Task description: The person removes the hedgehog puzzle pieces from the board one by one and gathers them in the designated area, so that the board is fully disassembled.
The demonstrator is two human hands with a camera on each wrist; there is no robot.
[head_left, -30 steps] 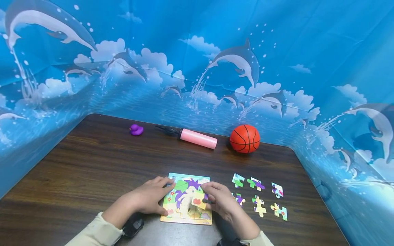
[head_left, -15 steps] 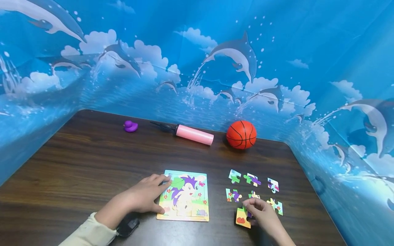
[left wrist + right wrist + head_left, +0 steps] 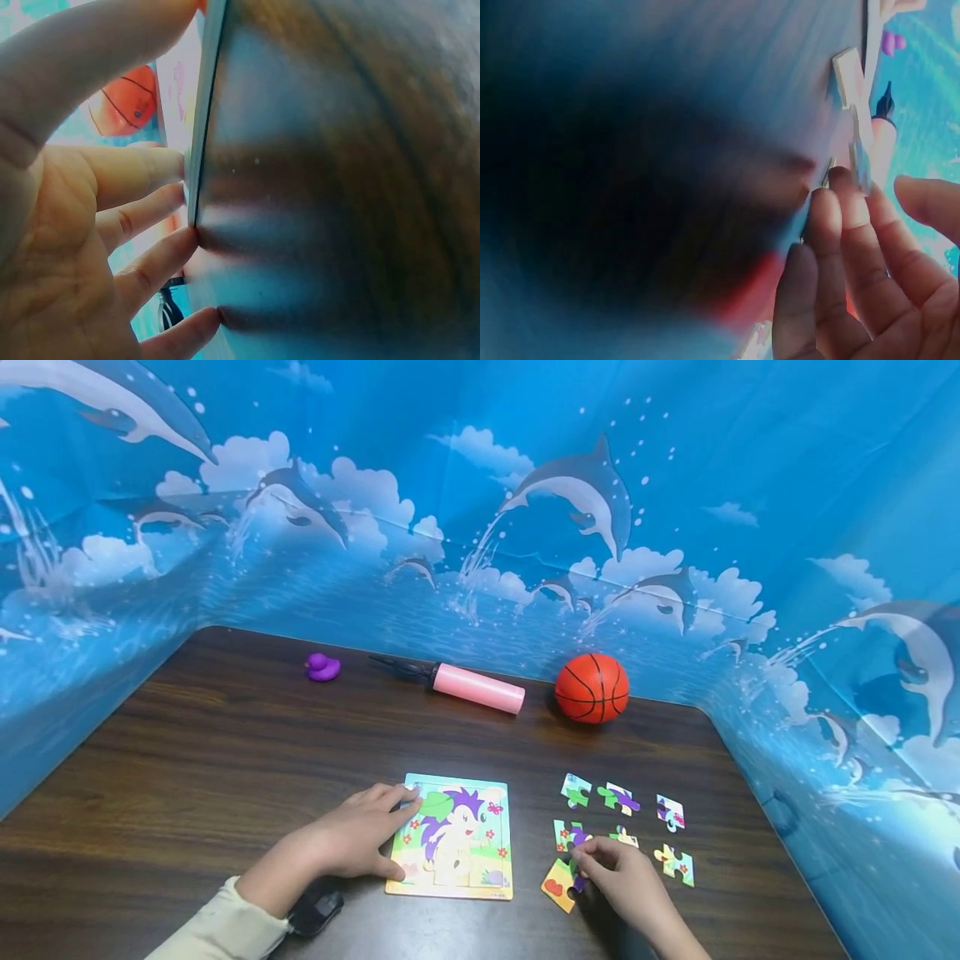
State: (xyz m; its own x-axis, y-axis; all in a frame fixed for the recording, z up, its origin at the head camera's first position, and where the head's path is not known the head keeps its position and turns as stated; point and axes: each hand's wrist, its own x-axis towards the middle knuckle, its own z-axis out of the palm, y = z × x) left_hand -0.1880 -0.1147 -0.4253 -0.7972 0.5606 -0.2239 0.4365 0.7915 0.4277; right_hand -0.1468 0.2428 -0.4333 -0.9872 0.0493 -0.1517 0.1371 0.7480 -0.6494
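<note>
A square puzzle board [image 3: 480, 860] with a purple-haired hedgehog picture lies flat at the front middle. My left hand [image 3: 348, 833] rests along its left side, thumb and fingers spread; the left wrist view shows the fingertips [image 3: 187, 238] at the board's edge. To the right of the board, my right hand [image 3: 628, 878] pinches a puzzle piece [image 3: 557, 887], yellow with a red shape and a purple part, turned at an angle close over the table. The right wrist view shows a pale piece edge-on [image 3: 847, 79] beside the fingers; part of the piece is hidden.
Several loose puzzle pieces lie in rows at the right, among them a green one [image 3: 576, 791] and a yellow one [image 3: 677, 864]. At the back stand a purple duck [image 3: 324, 667], a pink hand pump [image 3: 480, 688] and a small basketball [image 3: 592, 688], before a dolphin curtain [image 3: 450, 552].
My right hand has carried the yellow piece from over the board to the right, then slightly back left, turning it. The left hand keeps its place at the board's left edge.
</note>
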